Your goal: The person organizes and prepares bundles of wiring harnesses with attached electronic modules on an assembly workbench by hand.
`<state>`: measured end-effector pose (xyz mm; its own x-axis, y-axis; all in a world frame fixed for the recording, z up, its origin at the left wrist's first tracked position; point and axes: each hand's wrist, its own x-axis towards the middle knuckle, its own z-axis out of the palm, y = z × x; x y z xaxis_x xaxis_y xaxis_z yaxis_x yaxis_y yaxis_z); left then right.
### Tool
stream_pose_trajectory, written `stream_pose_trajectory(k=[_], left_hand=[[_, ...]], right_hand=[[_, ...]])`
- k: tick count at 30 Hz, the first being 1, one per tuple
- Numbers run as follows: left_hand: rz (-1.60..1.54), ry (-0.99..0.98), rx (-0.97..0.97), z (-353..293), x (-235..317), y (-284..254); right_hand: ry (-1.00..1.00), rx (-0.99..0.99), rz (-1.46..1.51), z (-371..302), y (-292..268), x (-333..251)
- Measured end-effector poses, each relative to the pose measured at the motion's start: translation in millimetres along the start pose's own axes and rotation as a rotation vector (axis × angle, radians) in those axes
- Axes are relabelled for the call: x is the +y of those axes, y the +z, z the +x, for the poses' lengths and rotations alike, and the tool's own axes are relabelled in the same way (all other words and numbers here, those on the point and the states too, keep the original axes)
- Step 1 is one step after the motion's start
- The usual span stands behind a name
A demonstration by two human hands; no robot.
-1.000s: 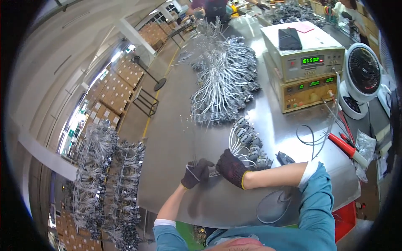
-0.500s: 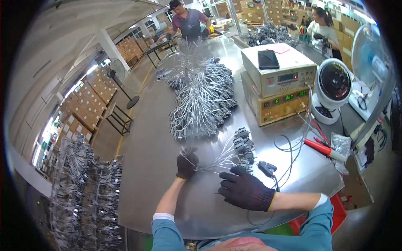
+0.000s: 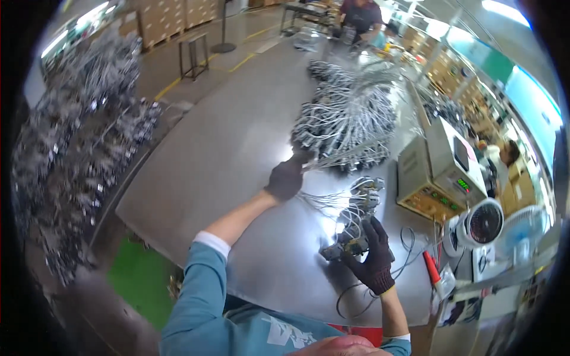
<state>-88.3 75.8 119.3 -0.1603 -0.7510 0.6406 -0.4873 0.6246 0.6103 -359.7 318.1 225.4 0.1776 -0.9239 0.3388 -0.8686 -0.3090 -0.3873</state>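
Observation:
My left hand (image 3: 286, 178), in a dark knit glove, is closed round the gathered end of a bundle of thin white wires (image 3: 328, 202). The wires fan out to the right toward grey plastic connectors (image 3: 369, 191) on the metal table. At their near end my right hand (image 3: 375, 261), gloved alike, has its fingers and thumb curled round several connectors (image 3: 343, 248). Just beyond the left hand spreads a large heap of similar wired connectors (image 3: 350, 115), white wires toward its middle. Fingertips of both hands are partly hidden.
Two stacked bench instruments (image 3: 430, 172) with lit displays stand at the right, beside a small white fan (image 3: 484, 222). A red-handled probe (image 3: 431, 267) and a black cable (image 3: 407, 237) lie near my right hand. Racks of hanging harnesses (image 3: 83, 136) flank the left. A co-worker (image 3: 361, 18) stands at the far end.
The view has swung left. My left hand has moved farther out with the wire ends, toward the big heap. My right hand has gone from the wires to the connectors and closed round them.

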Motion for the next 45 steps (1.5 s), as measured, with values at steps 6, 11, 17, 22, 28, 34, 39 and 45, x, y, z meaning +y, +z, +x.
stream_pose_trajectory(k=[6,11,17,22,28,34,39,45], left_hand=[[-0.173,-0.117,-0.042,-18.6,-51.7,27.6],[0.073,-0.081,-0.114,-16.2,-19.3,11.1],[0.082,-0.105,-0.126,-20.4,-8.6,4.1],[0.131,-0.044,-0.108,-26.9,-32.3,17.4],[-0.003,0.043,-0.133,-36.8,-73.4,31.5],[0.086,0.082,-0.19,-27.0,-42.1,14.0],[0.136,0.118,-0.246,-25.9,-33.7,-1.9],[0.149,0.289,-0.114,-36.0,-51.7,4.5]], right_hand=[[-0.042,0.032,0.018,1.0,20.1,16.3],[0.03,-0.046,0.198,-5.3,21.0,28.6],[0.016,-0.101,0.315,-8.3,22.0,12.6],[-0.155,-0.202,0.246,-8.8,28.0,-9.7],[-0.125,-0.194,0.356,-0.9,25.3,-51.2],[-0.352,-0.263,0.142,20.8,12.2,-82.5],[-0.525,-0.389,0.084,20.6,42.6,-116.5],[-0.471,-0.459,0.057,12.3,58.0,-134.6]])
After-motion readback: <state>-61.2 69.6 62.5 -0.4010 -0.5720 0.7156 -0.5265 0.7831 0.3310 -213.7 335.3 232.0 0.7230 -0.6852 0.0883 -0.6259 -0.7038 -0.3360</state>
